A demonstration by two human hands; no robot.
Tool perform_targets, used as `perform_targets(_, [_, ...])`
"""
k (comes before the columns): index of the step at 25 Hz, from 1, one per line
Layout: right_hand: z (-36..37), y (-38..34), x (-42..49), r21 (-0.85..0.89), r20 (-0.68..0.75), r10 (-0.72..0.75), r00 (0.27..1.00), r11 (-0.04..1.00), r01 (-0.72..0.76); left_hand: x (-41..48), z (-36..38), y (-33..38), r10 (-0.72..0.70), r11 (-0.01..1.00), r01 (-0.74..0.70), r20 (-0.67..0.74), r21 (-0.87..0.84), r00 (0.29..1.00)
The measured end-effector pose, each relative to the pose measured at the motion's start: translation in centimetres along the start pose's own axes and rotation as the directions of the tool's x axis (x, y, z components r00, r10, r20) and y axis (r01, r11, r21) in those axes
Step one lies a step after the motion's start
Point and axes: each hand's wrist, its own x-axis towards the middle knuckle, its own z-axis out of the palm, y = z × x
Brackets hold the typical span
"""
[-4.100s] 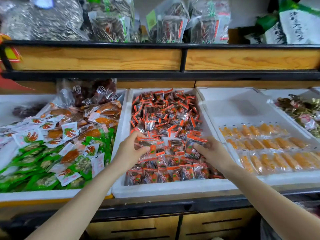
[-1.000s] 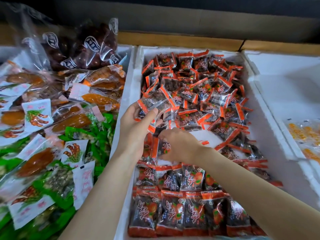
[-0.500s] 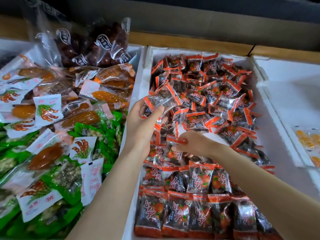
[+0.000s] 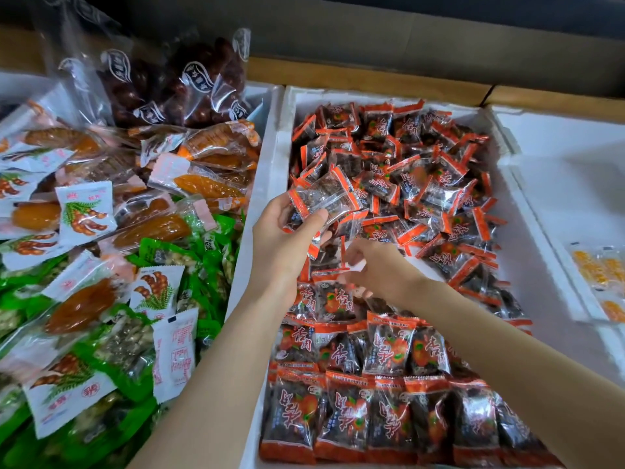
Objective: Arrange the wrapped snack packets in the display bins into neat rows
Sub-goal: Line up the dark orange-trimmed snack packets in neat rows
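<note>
The left forearm [image 4: 216,367] and right forearm [image 4: 507,350] are seen bare along their whole visible length. The left grip [image 4: 280,238] and right grip [image 4: 375,269] are likewise uncovered.

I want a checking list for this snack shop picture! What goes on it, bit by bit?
Surface: white foam display bin; part of its floor is bare on the right.
Job's things: orange-edged clear snack packets heaped loosely at the back; neat rows at the front.
Clutter: mixed green, white and orange packets in the left bin, dark red fruit bags behind them; yellow packets in the right bin.
Grippers: left hand holds a small stack of packets; right hand is at the heap, blurred, grip unclear.
Cables: nothing seen.
Surroundings: wooden shelf ledge behind the bins.
</note>
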Motion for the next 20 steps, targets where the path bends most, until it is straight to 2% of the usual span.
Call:
perform_targets(1, [-0.7, 0.6, -0.3, -0.085, -0.002, -0.047, 0.999, 0.995, 0.047, 0.0, 0.1, -0.1, 0.002, 1.0, -0.002, 0.012, 0.012, 1.0])
perform_targets(3, [-1.6, 1.8, -0.7, -0.241, 0.135, -0.109, 0.985, 0.961, 0.139, -0.2, 0.3, -0.3, 0.009, 0.999, -0.01, 0.04, 0.043, 0.999])
perform_targets(4, [-1.7, 2.3, -0.8, -0.287, 0.209, -0.111, 0.972, 0.943, 0.169, -0.2, 0.4, -0.3, 0.009, 0.998, -0.011, 0.049, 0.056, 0.999])
perform_targets(6, [-1.6, 2.8, -0.7, -0.322, 0.249, -0.094, 0.964, 0.931, 0.174, -0.3, 0.5, -0.4, 0.011, 0.998, -0.015, 0.063, 0.064, 0.998])
perform_targets(15, [-1.3, 3.6, 1.2, -0.281, 0.089, -0.024, 0.996, 0.959, 0.048, -0.7, 0.7, 0.0, 0.008, 0.999, -0.012, 0.077, 0.046, 0.997])
perform_targets(20, [-1.0, 3.5, 0.9, -0.231, 0.038, -0.028, 0.999, 0.972, 0.036, -0.7, 0.6, -0.1, 0.005, 0.998, -0.009, 0.073, 0.059, 0.997])
